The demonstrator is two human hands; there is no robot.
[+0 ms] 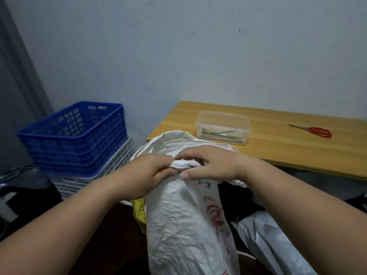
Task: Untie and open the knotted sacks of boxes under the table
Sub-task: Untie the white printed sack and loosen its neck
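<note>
Your left hand (148, 172) and right hand (213, 165) meet at the top of the white woven sack (178, 225), which stands upright in front of you, just beside the near corner of the wooden table (278, 147). Both hands are clamped on the knot (183, 164) at the sack's neck: your left fingers pinch its left end, and your right fingers curl over it from above with the thumb pressed beneath. The knot is still tied. Red printing runs down the sack's right side. The sack's contents are not visible.

A yellow bag (139, 212) shows behind the sack at lower left, touching it. A grey plastic bag (274, 241) lies on the floor to the right.

On the table you have a clear plastic box (223, 127) holding thin green strips, and red-handled scissors (312, 130) well apart from it to the right. Against the wall at left, a blue crate (75, 135) rests on a white crate (111, 167).
</note>
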